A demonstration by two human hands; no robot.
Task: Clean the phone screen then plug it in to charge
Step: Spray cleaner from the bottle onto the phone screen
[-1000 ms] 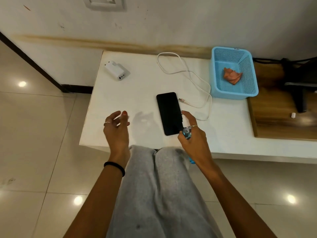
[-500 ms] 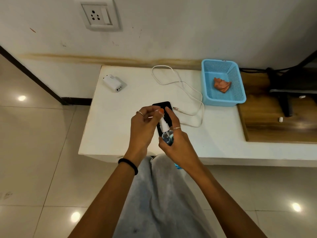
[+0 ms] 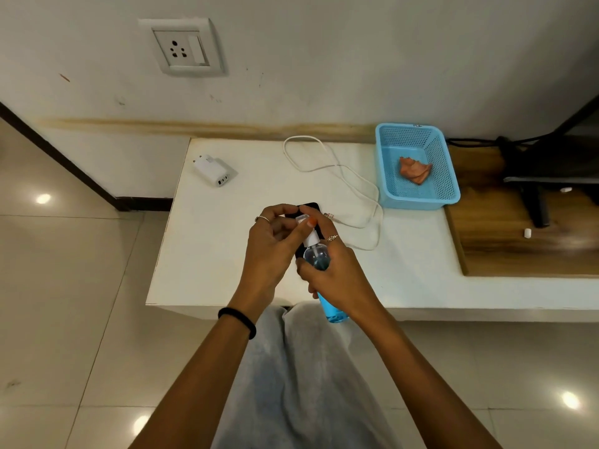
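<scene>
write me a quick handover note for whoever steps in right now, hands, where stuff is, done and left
Right hand: grip shut on the spray bottle, held over the phone.
Left hand: fingers at the bottle's cap, apparently taking it off.
Phone lies on the white table, mostly hidden by the hands.
Orange cloth sits in the blue basket.
Cable is loose on the table; charger is unplugged, below the wall socket.
Done: bottle picked up.
Left: spray, wipe, connect charger and cable, plug in.
</scene>
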